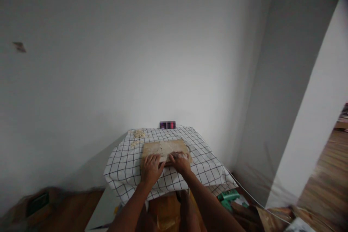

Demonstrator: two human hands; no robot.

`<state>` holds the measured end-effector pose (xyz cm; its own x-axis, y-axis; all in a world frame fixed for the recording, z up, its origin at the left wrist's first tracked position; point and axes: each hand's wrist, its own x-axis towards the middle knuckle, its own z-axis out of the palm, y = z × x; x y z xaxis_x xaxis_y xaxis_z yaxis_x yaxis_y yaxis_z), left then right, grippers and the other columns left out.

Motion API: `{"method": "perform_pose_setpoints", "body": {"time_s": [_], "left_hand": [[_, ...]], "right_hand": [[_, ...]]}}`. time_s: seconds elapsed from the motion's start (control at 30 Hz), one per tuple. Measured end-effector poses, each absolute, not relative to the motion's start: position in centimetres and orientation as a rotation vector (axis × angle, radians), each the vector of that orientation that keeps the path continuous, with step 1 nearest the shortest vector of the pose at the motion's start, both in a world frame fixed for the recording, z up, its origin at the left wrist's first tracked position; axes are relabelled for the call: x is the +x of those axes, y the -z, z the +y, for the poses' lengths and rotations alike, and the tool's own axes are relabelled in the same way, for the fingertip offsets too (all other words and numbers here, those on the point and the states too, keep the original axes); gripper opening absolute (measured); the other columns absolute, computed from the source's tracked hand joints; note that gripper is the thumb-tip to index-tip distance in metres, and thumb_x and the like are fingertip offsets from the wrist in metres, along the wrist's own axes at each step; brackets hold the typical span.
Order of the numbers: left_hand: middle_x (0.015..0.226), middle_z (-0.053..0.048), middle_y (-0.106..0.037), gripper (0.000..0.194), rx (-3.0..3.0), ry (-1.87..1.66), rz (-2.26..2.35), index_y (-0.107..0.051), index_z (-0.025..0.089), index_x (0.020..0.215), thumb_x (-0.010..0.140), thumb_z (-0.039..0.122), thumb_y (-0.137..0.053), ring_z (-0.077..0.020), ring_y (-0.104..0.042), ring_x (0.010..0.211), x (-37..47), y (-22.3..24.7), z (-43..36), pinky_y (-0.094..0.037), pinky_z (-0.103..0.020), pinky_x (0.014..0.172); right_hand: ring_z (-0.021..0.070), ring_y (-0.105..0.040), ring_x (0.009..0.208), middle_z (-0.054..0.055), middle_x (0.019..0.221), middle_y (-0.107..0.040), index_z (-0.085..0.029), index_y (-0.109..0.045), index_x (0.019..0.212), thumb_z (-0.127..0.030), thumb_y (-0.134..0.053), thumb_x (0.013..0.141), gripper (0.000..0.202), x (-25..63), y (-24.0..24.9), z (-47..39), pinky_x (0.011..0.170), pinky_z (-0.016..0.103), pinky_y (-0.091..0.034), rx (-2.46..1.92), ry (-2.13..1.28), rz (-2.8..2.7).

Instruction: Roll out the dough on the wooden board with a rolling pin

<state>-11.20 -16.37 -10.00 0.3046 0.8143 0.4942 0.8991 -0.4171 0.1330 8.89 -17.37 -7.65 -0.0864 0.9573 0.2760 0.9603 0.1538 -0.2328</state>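
A light wooden board (163, 145), dusted with pale flour-like powder, lies on the checked cloth in front of me. My left hand (152, 165) rests on its near left part, fingers stretched out flat and thumb pointing inward. Over the near right part is my right hand (179, 160), its fingers bent and drawn together. Whitish, dough-like stuff shows at those fingers, but what they hold is too small and dark to make out. Several small pale dough-like pieces (139, 134) lie on the cloth beyond the board's left side.
The white cloth (201, 168) with dark grid lines covers a small table against the wall. At its back edge leans a phone-like object (168, 125), its screen blurred. A white cable (244, 189) runs down the right side. Green packaging (228, 195) and boxes lie on the floor.
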Motion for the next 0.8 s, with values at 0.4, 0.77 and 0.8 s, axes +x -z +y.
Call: {"method": "perform_pose_setpoints", "body": {"time_s": [0.4, 0.77, 0.8], "left_hand": [[0.149, -0.011, -0.082, 0.041, -2.308, 0.877, -1.481, -0.08, 0.025, 0.143, 0.115, 0.044, -0.057, -0.0371, -0.066, 0.15, -11.3, 11.8, -14.9, -0.041, -0.063, 0.135], [0.151, -0.015, -0.08, 0.045, -2.321, 0.827, -1.595, -0.082, 0.023, 0.141, 0.117, 0.048, -0.052, -0.0398, -0.066, 0.149, -10.1, 9.3, -10.1, -0.041, -0.065, 0.131], [0.151, -0.016, -0.08, 0.046, -2.311, 0.826, -1.627, -0.082, 0.022, 0.141, 0.118, 0.048, -0.052, -0.04, -0.066, 0.148, -9.9, 9.1, -9.7, -0.038, -0.066, 0.133]], "right_hand": [[0.0302, -0.062, 0.152, 0.008, 0.157, -0.077, -0.034, -0.081, 0.141, -0.043, -0.04, 0.124, 0.045, 8.7, 8.8, -16.4, 0.131, 0.061, -0.031, -1.81, 0.056, -1.958], [0.0298, -0.066, 0.151, 0.009, 0.166, -0.071, -0.033, -0.081, 0.144, -0.04, -0.043, 0.122, 0.044, 9.9, 7.9, -11.3, 0.131, 0.053, -0.041, -1.846, 0.189, -2.074], [0.0292, -0.068, 0.149, 0.009, 0.163, -0.073, -0.032, -0.081, 0.142, -0.04, -0.041, 0.122, 0.045, 10.0, 7.6, -10.9, 0.129, 0.052, -0.043, -1.867, 0.183, -2.09]]}}
